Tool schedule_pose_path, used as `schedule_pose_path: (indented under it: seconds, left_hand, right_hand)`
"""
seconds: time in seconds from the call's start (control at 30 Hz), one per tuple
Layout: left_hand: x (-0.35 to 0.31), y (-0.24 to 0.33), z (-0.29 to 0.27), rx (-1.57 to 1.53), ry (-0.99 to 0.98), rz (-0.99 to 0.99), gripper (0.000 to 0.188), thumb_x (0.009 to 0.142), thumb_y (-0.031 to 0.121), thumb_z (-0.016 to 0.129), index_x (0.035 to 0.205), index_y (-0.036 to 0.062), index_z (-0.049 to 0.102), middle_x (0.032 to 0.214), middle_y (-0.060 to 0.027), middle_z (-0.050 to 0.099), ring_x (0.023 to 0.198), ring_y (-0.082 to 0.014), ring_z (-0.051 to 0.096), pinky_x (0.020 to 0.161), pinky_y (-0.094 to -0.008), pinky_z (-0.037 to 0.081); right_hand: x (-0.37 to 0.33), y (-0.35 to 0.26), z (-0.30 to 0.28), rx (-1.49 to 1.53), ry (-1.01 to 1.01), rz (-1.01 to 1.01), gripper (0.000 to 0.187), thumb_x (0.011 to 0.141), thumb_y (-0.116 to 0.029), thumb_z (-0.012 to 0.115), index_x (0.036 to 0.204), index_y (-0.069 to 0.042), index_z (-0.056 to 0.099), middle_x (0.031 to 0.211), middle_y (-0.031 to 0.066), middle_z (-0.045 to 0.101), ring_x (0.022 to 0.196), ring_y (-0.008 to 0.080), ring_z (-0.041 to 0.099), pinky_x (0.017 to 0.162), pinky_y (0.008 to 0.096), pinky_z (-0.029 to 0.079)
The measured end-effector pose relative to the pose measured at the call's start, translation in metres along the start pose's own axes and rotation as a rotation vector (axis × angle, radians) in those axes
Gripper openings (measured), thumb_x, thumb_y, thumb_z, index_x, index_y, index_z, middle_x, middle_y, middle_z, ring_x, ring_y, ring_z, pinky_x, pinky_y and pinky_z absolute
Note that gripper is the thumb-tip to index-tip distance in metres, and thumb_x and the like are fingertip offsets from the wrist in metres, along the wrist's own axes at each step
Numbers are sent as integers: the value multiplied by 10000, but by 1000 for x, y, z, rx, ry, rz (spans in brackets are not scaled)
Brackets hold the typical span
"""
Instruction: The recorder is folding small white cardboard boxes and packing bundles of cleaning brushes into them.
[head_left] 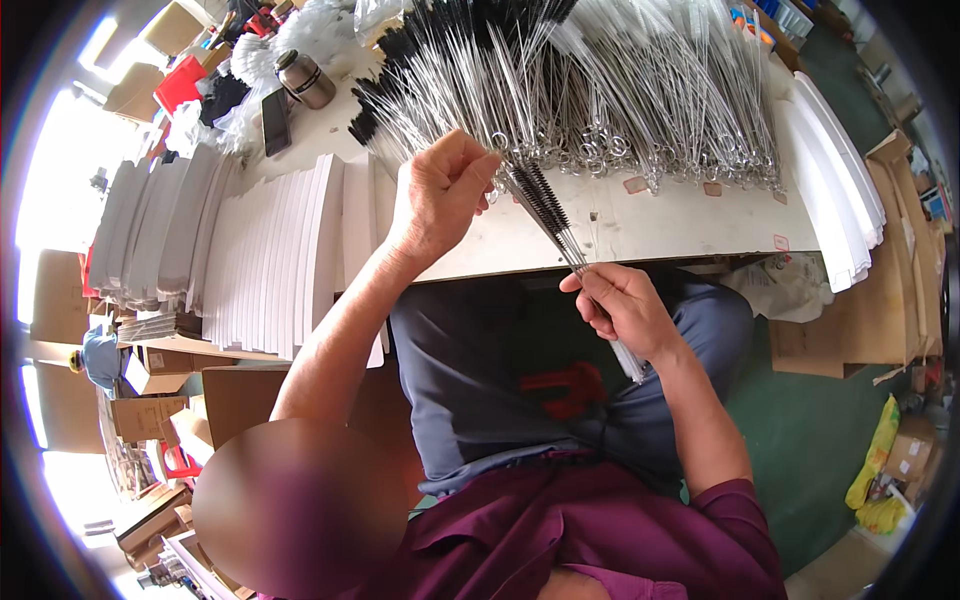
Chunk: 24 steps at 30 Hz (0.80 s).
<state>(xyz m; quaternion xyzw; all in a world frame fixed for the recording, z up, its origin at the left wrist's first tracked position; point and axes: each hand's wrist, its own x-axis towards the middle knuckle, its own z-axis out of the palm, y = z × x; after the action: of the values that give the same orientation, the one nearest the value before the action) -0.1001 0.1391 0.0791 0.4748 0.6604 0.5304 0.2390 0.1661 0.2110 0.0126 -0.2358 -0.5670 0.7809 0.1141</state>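
Observation:
My right hand point(625, 310) is wrapped round a small bundle of wire cleaning brushes point(545, 205), held over my lap with the black bristles slanting up toward the table edge. Thin wire shafts and a pale end stick out below that fist. My left hand point(440, 195) is raised over the table's front edge, thumb and fingers pinched together beside the bristle tips. What it pinches, if anything, is hidden. Just beyond lies a large pile of wire brushes point(590, 110) with looped metal ends toward me, some black-bristled and some white or clear.
White folded cartons point(265, 260) stand in rows at the left, and more white card pieces point(825, 190) lie at the table's right end. A phone point(275, 122) and a metal flask point(305, 80) sit at the back left. Brown cardboard point(850, 320) leans at the right.

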Motion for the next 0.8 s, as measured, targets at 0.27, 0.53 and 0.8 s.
schedule_pose_path:
  seconds: [0.27,0.53,0.8]
  left_hand:
    - [-22,-17,14,240,188,239,95,947,99,729,934,24,673,732,-75,694,641,-141,681,615,-300,548]
    - [-55,-18,9,771,-102,721,237,849,-28,727,1078,25,698,780,-87,647,641,-246,668,551,-379,513]
    - [-96,-31,-57,1041,237,-37,496,877,275,779,1216,-63,649,1091,-272,687,1017,-433,679,884,-495,539]
  right_hand:
    - [0,16,8,-91,73,-35,401,1095,-361,564,1092,-2,742,689,-67,479,599,13,405,521,199,347]
    - [-3,28,7,-221,120,-96,380,1100,-345,555,1101,-9,732,646,-95,426,560,-10,366,483,188,308]
    - [-7,32,9,-314,158,-112,366,1087,-315,586,999,4,743,647,-64,450,609,31,391,536,240,337]
